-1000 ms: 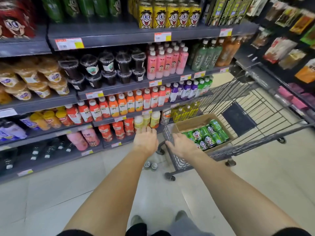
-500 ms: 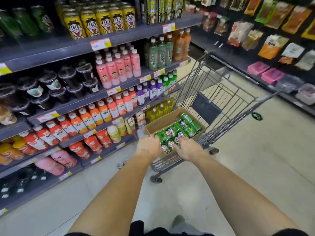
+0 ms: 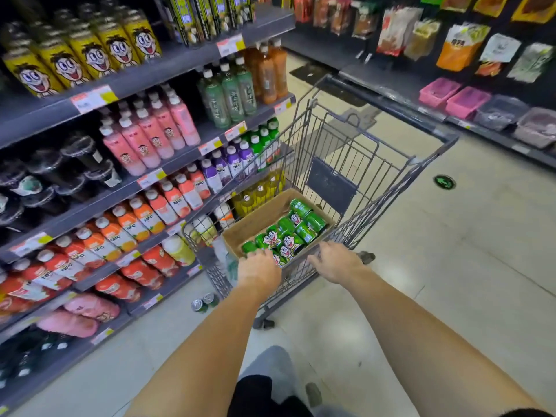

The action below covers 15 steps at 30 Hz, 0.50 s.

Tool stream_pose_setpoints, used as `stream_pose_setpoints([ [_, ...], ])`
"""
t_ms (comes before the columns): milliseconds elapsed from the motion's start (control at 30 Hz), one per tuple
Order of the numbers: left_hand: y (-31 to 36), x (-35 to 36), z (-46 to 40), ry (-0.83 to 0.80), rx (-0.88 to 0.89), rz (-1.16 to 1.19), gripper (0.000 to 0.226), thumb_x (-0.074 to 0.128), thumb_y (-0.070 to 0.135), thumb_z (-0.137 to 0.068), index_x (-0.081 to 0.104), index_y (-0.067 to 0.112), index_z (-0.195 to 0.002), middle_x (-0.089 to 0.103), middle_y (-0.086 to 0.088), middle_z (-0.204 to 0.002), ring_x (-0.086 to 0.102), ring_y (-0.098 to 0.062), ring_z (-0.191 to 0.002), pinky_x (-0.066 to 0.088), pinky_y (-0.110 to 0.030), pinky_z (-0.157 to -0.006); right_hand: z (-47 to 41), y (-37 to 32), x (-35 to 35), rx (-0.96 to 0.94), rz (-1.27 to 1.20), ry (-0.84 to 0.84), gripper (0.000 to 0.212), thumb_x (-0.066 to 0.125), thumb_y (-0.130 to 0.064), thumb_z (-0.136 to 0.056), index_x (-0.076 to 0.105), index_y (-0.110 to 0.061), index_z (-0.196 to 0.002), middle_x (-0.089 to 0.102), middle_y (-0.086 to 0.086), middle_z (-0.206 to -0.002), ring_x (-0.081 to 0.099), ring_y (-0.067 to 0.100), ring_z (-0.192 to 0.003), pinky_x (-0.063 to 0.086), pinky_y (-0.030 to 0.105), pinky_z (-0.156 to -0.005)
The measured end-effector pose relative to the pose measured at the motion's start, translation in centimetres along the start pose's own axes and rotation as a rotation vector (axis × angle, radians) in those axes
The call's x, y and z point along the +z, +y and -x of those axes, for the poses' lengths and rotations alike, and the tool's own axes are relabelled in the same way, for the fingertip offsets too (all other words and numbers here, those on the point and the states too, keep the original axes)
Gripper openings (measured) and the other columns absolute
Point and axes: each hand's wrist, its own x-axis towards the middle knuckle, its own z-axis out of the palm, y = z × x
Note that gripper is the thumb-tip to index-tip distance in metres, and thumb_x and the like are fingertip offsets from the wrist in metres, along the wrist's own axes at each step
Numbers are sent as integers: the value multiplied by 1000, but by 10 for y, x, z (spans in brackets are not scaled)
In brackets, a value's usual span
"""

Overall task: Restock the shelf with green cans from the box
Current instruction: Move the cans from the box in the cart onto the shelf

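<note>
while still early in restocking, gripping near edge of cart (image 3: 376, 139) with left hand (image 3: 260, 267) and right hand (image 3: 335, 261); green cans (image 3: 285, 236) lying in box (image 3: 261, 216), shelf (image 3: 168, 67) at left, none shelved.

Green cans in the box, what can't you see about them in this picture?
- Head view: the left hand covers the nearest green cans.
- Walls of the cardboard box hide any lower layers, so no count.
- Can lettering is too small.
- Two floor cans: labels blurred.
</note>
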Motion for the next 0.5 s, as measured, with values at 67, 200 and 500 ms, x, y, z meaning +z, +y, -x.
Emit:
stream_pose_setpoints([
  [67,10,-2,-14,-12,3,-10,47,36,38,-99,42,7,-134,50,-15,-134,49,-32,-122,41,-44,-98,-11,10,-5,-1,-26,4,59,35,-51,-101,43,-6,-138,48,16,-138,45,31,-129,40,44,-102],
  [200,27,-1,-49,-45,12,-32,47,37,40,-99,43,8,-134,50,-15,-134,48,-31,-123,41,-45,-98,-36,21,-11,-39,-33,-14,57,36,-50,-101,42,-6,-138,48,17,-137,45,32,-128,41,45,-102],
  [500,60,-5,-162,-128,-3,74,43,39,35,-98,47,8,-130,50,-16,-133,48,-32,-123,43,-43,-96,-136,43,-35,-63,18,-91,53,39,-46,-101,46,-4,-132,51,18,-133,48,33,-123,43,44,-100],
])
